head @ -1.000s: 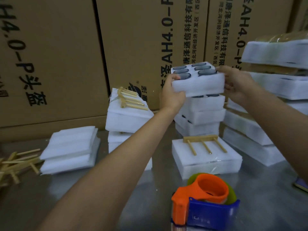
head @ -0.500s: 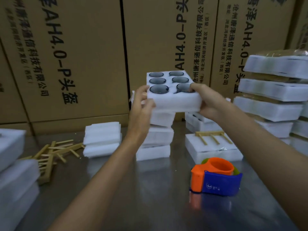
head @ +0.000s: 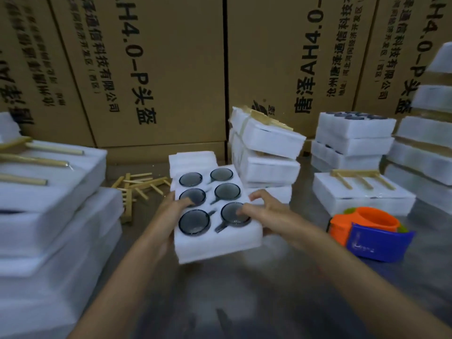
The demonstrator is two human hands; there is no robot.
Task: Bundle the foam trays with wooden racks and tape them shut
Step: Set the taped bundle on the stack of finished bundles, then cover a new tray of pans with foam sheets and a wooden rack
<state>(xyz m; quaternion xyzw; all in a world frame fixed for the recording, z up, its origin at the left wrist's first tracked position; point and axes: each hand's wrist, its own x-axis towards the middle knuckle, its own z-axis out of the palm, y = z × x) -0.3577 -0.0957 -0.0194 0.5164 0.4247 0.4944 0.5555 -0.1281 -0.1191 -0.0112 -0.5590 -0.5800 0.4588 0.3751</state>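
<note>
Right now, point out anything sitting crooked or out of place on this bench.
The top taped bundle on the middle stack sits tilted and skewed, overhanging the bundle below. Loose wooden racks lie in a jumbled heap left of the foam tray held in both hands. Nothing looks spilled or broken.

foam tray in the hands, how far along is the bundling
Done: a taped bundle with a rack sits behind. In hand: left hand and right hand hold the foam tray, uncovered, no rack. Left: wooden racks and tape dispenser lie unused.
</note>
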